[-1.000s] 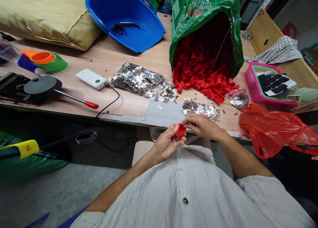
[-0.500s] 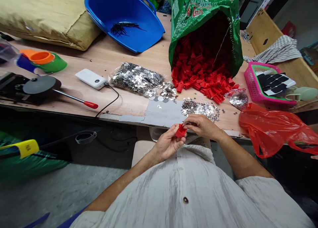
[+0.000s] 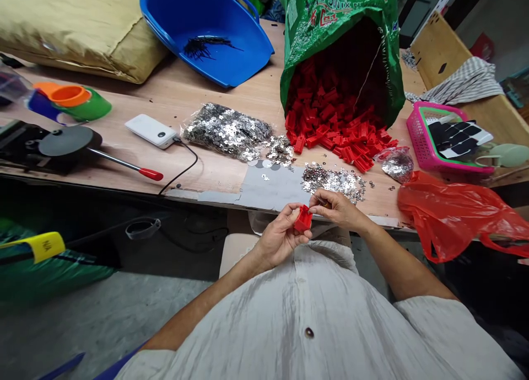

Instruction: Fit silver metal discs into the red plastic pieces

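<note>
My left hand [image 3: 281,236] is closed around a small red plastic part [image 3: 303,220], holding it just in front of the table edge. Pinched in my right hand [image 3: 336,210] is a slim tool [image 3: 326,204] with a yellowish-brown part showing. Its tip is hidden by the fingers, right at the top of the red part. Just beyond my hands, a pile of small silvery metal pieces [image 3: 334,180] lies on the table, partly over a grey sheet [image 3: 273,187]. More red parts [image 3: 330,126] spill out of a green sack [image 3: 343,38].
A clear bag of metal pieces [image 3: 227,129] lies beside a white power bank [image 3: 151,130]. Behind are a blue scoop-shaped basin [image 3: 231,65] and a tan sack [image 3: 82,27]. A lever tool [image 3: 119,162] sits left; a pink basket [image 3: 421,137] and red plastic bag [image 3: 446,214] lie right.
The red part has tilted slightly in my left hand. My right hand has turned and shifted a little, so the tool's yellowish-brown part now shows. The table things have stayed put.
</note>
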Available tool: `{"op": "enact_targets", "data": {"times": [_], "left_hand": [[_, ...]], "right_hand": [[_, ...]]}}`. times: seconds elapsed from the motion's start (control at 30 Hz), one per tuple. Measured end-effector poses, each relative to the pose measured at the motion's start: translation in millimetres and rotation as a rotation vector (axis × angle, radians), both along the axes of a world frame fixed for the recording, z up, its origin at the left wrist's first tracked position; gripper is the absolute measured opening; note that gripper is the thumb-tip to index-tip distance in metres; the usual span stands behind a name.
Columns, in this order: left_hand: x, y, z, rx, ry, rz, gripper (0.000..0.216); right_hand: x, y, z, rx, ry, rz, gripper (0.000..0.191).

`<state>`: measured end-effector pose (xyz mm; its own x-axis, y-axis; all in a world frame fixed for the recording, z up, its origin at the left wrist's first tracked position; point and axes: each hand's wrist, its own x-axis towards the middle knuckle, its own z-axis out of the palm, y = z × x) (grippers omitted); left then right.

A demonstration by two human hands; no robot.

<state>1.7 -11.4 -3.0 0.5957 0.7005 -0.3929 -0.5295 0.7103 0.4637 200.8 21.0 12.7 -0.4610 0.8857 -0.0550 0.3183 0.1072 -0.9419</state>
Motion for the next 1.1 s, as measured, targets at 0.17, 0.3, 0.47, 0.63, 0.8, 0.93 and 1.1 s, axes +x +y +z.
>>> {"op": "enact_targets", "data": {"times": [0.17,0.3,0.47,0.63,0.8,0.93,1.1], "left_hand": [[-1,1,-5.3,0.101,0.054,-0.082,0.026],[-1,4,-9.0,0.114,0.129,-0.097,0.029],[-3,4,-13.9,0.462,0.507,-0.003,0.043],[-5,5,-25.5,1.315,0.935,0.246,0.04],[-7,4,-27.4,1.474,0.973,0.328,0.027],[-9,0,-19.8,1.31,0.909,0.293,0.026],[-10,-5,-12.7,0.983,0.774,0.21,0.03]], "right_hand": [[-1,2,-7.1,-0.136,0.103,0.072,0.024],[-3,-1,-13.7,-0.18,0.136,0.045,0.026],[0,-10,-27.7,-0.183,0.155,-0.141,0.026],[-4,-22,-35.6,-0.162,0.226,-0.258,0.027],[-16,-31,-33.9,-0.28,0.283,-0.289,0.033],[-18,-37,-38.6,-0.455,0.338,-0.277,0.042],[-15,-44,-44.5,-0.545,0.416,-0.242,0.045]]}}
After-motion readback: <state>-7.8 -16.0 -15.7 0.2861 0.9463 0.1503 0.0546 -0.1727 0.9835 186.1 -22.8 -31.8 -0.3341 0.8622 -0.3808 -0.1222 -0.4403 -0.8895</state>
